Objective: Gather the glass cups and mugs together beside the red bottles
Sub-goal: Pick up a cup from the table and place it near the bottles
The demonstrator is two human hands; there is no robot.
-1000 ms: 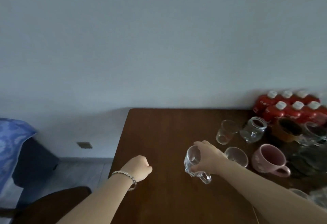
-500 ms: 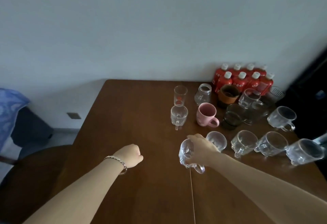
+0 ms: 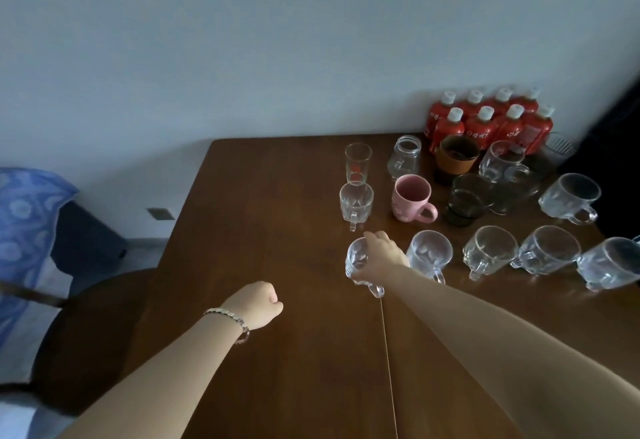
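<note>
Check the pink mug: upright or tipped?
Upright. The pink mug stands on the table with its round mouth facing up, handle out to the side.

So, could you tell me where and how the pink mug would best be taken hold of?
Probably by the handle of the pink mug. It stands upright with the loop pointing right and toward the person, so come in from the near right side. A dark glass stands close on that side, so approach a little from above.
</note>
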